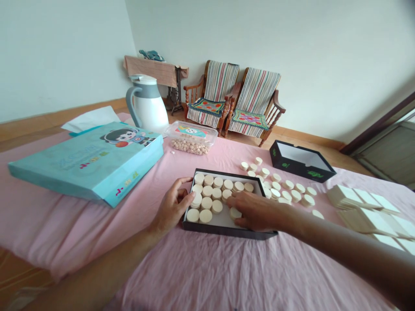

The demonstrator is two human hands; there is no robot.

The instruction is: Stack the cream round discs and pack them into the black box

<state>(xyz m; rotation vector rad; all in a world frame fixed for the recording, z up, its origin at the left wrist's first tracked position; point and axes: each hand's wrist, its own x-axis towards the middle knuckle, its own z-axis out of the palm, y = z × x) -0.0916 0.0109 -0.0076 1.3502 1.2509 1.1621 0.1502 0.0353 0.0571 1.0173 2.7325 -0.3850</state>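
A shallow black box (223, 231) with a white inside lies before me, holding rows of stacked pale round wooden discs (216, 206). My left hand (175, 203) grips the box's left wall, its thumb over the rim beside a stack of discs. Reaching in from the right, my right hand (253, 211) is inside the box, its fingers closed around a small stack of discs (235, 213) near the front. Part of that stack and the box's right side are hidden by the hand and forearm. Bare white bottom shows between the left rows and the right hand.
Loose disc stacks (288, 185) stand right of the box, with a black lid (301, 162) behind and square pale wooden tiles (369, 216) farther right. A turquoise carton (81, 160), a white jug (151, 108) and a clear tub of nuts (191, 144) stand on the pink cloth (181, 268).
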